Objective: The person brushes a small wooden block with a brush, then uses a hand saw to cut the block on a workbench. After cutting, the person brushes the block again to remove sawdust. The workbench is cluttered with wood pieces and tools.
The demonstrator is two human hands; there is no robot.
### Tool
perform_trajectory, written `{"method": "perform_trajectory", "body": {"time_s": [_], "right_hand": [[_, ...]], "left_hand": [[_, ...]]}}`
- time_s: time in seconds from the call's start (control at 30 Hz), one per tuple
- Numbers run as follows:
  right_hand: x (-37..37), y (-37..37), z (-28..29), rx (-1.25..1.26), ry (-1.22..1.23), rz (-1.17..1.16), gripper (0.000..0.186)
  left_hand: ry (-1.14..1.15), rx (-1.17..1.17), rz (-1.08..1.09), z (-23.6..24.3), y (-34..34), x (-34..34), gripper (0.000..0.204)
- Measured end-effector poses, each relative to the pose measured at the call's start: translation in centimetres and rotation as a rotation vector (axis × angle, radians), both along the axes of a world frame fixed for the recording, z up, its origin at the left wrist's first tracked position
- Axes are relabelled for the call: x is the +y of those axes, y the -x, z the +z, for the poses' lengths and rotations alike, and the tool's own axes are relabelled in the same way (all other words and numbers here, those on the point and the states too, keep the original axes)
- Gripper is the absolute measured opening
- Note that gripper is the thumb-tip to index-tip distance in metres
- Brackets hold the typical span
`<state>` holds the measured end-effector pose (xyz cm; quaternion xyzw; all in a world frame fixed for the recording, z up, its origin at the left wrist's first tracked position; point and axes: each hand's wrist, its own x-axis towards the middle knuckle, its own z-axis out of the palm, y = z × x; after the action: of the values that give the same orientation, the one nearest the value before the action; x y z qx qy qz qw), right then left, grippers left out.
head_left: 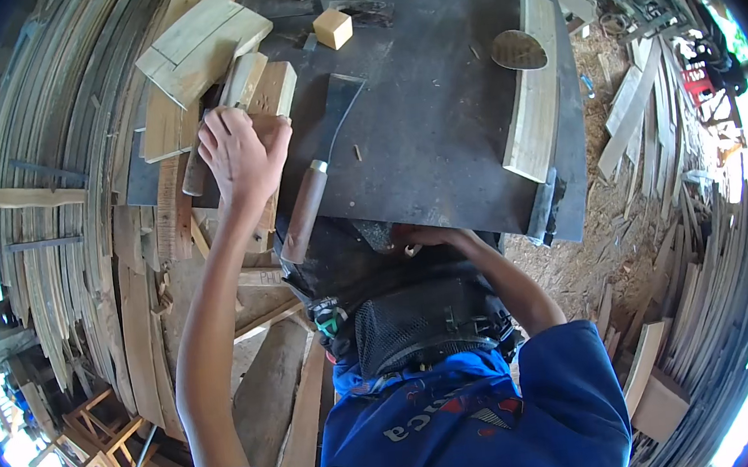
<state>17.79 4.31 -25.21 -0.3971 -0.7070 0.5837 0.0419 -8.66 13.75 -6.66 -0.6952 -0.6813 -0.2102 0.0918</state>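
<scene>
My left hand [240, 152] reaches to the left side of the dark tabletop, its fingers curled over a small brown wooden block [269, 126] among other wood pieces. A rounded handle [194, 174] lies beside that hand, its other end hidden. To the right of the hand rests a broad-bladed chisel [307, 211] with a wooden handle and dark flared blade; the handle juts past the near table edge. My right hand [433, 235] is low at the near edge, close to my lap. Its fingers are in shadow and partly hidden, so what they hold does not show.
On the tabletop [436, 128] stand a small wooden cube [334, 28] and a long curved board [530, 92] with a round disc [518, 49] on it. A wide plank piece [203, 47] tops the left pile. Stacked timber [51, 147] lines both sides; wood shavings cover the floor.
</scene>
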Motion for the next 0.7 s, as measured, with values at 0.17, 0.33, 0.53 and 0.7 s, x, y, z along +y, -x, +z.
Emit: {"method": "perform_trajectory", "body": {"time_s": [0.17, 0.33, 0.53, 0.7], "right_hand": [[-3.5, 1.3, -15.8, -0.204, 0.159, 0.367, 0.017], [-1.1, 1.1, -9.3, 0.016, -0.095, 0.547, 0.018], [1.5, -1.1, -5.4, -0.025, -0.026, 0.276, 0.018], [2.3, -4.8, -2.5, -0.075, 0.065, 0.152, 0.019]], "left_hand": [[0.034, -0.029, -0.029, 0.8, -0.8, 0.8, 0.044], [0.048, -0.020, 0.033, 0.1, 0.3, -0.1, 0.043], [0.019, -0.018, -0.016, 0.2, -0.4, 0.6, 0.043], [0.009, 0.011, -0.003, 0.0, 0.0, 0.2, 0.041]]}}
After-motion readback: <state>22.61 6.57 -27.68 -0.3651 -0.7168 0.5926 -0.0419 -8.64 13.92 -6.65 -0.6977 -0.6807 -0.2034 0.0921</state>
